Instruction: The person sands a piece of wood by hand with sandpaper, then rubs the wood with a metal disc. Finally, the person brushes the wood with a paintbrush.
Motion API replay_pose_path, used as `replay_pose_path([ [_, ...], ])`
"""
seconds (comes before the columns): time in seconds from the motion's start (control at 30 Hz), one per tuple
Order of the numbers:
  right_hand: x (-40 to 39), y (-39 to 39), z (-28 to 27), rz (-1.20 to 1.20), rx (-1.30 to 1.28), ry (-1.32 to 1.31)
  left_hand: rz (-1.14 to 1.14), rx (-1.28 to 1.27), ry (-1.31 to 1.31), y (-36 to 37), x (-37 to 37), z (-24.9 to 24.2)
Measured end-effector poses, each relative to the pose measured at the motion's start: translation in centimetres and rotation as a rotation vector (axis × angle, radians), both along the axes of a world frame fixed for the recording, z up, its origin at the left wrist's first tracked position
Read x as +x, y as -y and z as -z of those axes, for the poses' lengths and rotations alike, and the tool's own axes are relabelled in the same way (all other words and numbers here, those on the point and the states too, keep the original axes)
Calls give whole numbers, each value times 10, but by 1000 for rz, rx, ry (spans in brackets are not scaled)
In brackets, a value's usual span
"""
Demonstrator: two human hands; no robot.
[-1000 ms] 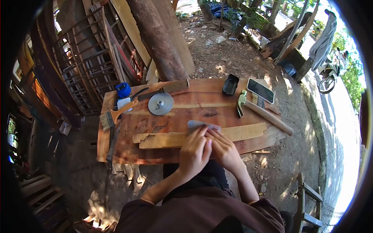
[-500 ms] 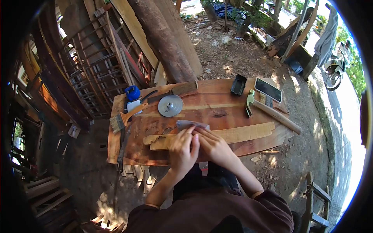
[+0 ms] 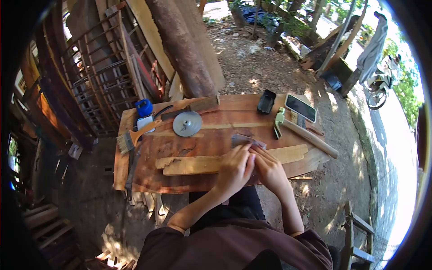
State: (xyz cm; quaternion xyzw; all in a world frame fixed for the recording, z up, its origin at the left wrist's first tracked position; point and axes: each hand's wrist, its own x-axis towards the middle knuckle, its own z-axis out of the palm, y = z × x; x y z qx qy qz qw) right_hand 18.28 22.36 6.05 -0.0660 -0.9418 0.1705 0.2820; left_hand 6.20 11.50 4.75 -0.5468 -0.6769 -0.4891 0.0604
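Note:
A grey sheet that looks like sandpaper shows beyond my fingertips. My left hand and my right hand lie side by side with fingertips together, both pressed on the sheet. Beneath them runs a pale wooden strip with a rough, broken left end, lying lengthwise near the front of the wooden table. My fingers are bent and closed over the near part of the sheet, so that part is hidden. The middle of the strip is covered by my hands.
On the table's left lie a paintbrush, a blue-topped bottle and a handsaw. A grey metal disc lies beside them. Rightward are a black tray, a hammer and a phone. A log leans behind.
Both hands have slid right along the wooden strip, taking the sandpaper with them. The camera view has shifted slightly, while the tools keep their places on the table.

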Motion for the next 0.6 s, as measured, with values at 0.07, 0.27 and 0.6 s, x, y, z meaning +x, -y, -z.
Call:
replay_pose_path([
  [0.07,23,-6,-7,104,-2,6,109,56,32,-23,16,3],
  [0.27,11,6,-2,72,28,1,64,21,9,-4,3,-1],
  [0.6,-99,70,16,-385,34,-122,-430,-77,-4,101,-51,-1],
])
